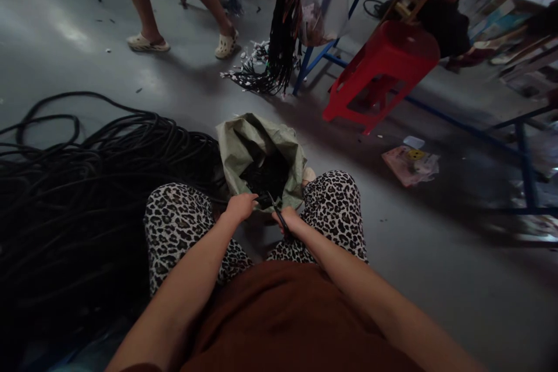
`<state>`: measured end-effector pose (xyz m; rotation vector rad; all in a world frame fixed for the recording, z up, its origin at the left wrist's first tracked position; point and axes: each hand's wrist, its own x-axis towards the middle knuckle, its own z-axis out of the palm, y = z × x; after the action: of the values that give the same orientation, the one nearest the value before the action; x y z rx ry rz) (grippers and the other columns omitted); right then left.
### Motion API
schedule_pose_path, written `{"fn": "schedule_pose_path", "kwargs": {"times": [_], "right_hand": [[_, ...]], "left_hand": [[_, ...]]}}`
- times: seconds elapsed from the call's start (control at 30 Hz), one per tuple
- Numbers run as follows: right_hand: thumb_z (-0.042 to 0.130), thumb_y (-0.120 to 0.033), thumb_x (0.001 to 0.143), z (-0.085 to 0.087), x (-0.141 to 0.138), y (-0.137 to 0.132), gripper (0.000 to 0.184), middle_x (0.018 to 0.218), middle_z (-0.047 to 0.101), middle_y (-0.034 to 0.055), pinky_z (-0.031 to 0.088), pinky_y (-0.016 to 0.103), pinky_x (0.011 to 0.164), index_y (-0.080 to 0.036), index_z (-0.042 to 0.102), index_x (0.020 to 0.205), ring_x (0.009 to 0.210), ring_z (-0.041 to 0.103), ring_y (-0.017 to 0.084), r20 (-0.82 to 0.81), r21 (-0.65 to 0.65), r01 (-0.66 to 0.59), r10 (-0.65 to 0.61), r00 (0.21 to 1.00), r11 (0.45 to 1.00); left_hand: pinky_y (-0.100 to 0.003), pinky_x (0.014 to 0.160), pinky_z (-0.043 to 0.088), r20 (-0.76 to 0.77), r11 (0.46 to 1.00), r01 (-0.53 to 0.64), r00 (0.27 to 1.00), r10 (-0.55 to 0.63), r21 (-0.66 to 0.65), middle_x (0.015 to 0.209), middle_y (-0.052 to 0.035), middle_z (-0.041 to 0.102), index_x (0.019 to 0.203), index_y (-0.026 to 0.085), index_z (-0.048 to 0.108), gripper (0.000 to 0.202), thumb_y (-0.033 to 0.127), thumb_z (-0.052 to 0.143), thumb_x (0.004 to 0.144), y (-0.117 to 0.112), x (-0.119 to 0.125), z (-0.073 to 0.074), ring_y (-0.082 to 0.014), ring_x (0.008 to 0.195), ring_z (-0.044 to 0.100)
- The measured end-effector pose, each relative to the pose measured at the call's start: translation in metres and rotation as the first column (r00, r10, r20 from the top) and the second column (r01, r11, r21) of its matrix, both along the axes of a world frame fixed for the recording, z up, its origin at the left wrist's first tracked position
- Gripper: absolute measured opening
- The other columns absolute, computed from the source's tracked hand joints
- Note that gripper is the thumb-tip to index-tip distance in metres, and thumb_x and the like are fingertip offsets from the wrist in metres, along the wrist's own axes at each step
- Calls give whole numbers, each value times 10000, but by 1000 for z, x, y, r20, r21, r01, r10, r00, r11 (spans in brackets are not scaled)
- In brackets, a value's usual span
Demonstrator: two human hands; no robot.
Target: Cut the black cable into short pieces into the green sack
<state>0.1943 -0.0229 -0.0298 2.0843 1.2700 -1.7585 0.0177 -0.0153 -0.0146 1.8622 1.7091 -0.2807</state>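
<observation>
A pale green woven sack (231,148) stands between my knees with its mouth spread wide. Dark loose pieces (272,171) fill the part of it I can see. My right hand (293,222) is closed on black-handled scissors (279,214), their blades pointing up over the sack's near rim. Across from it, my left hand (241,206) is closed at the near left rim, its fingertips toward the scissors. Whatever it grips is too small and dark to make out. Left of my knee lies a big heap of black cable (108,151), reaching up to the sack.
A red plastic stool (401,58) stands at the upper right beside a blue metal frame (322,55). Black wires with white connectors (279,52) hang to the floor. Another person's legs (143,9) are at the upper left. Plastic packets (412,165) lie on the floor at right.
</observation>
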Motion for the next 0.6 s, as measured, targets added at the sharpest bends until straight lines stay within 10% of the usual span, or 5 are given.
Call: {"fn": "schedule_pose_path", "kwargs": {"times": [0.6], "right_hand": [[537,-619,795,10,-2,-4,501,448,497,-11,397,189,352,-121,589,777,351,495,109,-188,-34,88,-93,978,996]], "left_hand": [[-290,805,448,66,986,-143,988,137,87,1087,-80,663,1140,229,574,321,381,427,898,8,-8,-1,-215,997,615]]}}
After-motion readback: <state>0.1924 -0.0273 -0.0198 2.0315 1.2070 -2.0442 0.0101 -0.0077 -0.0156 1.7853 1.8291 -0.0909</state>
